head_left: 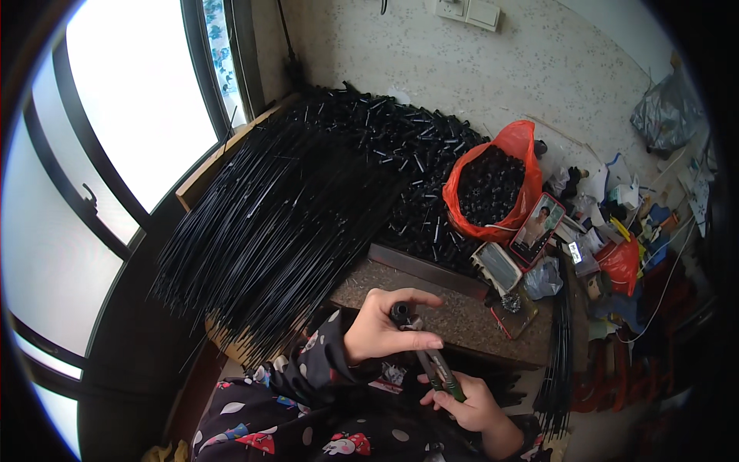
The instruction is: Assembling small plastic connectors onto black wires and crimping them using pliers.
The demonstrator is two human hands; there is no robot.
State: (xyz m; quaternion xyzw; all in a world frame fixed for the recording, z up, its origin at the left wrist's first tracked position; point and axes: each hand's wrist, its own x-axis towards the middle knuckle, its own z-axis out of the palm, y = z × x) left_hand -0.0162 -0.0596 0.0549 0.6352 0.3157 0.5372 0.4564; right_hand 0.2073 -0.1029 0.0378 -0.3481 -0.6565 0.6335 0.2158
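My left hand [373,331] is closed round a short black tubular piece [399,310], whose round hollow end faces up. Its thumb and forefinger stretch to the right. Just below and to the right, my right hand [473,408] grips a pair of pliers [453,385] by the green handles. The metal jaws point up and left toward the left thumb. Whether they bite on the piece is hidden by the fingers. Both hands are over my lap, at the near edge of a speckled brown tabletop [385,283].
Long thin black rods [254,223] lie in a thick bundle at left. Behind it is a heap of black tubular pieces [423,138]; more fill a red plastic bag [531,165]. A phone [539,229] leans there. Clutter [608,223] and another rod bundle [556,362] lie at right.
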